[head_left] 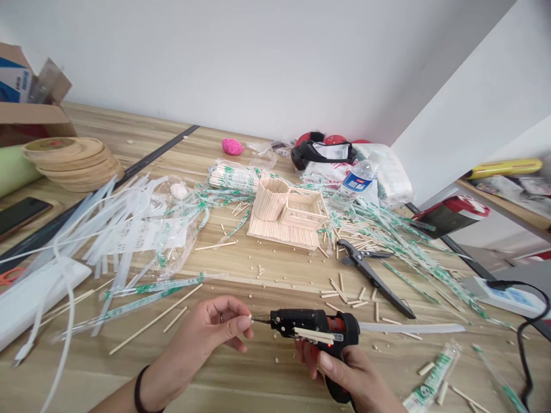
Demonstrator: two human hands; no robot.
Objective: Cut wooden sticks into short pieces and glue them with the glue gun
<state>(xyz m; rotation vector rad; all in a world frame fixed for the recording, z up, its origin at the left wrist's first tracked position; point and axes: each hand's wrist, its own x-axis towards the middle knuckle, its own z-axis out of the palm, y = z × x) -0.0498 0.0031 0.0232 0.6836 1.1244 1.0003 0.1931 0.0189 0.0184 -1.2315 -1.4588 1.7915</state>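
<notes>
A black hot glue gun [301, 323] lies in my right hand [344, 370], whose fingers wrap its handle; a red light glows on it and a long clear glue stick [408, 327] sticks out of its back. Against its near side rest a few short wooden sticks [314, 335]; what holds them there I cannot tell. My left hand [221, 327] pinches a tiny pale piece [250, 317] at the nozzle tip. Beyond the hands stands a small model made of wooden sticks [286, 215], with a flat base, a curved upright wall and a railed box.
Black cutters [374, 275] lie right of centre among cut sticks. Green-printed wrappers [426, 252], a water bottle [355, 186] and bundled sticks [236, 175] stand behind. Leftward are clear glue sticks [124, 229], a white cable [66, 298], a phone [23, 215] and wooden discs [73, 163].
</notes>
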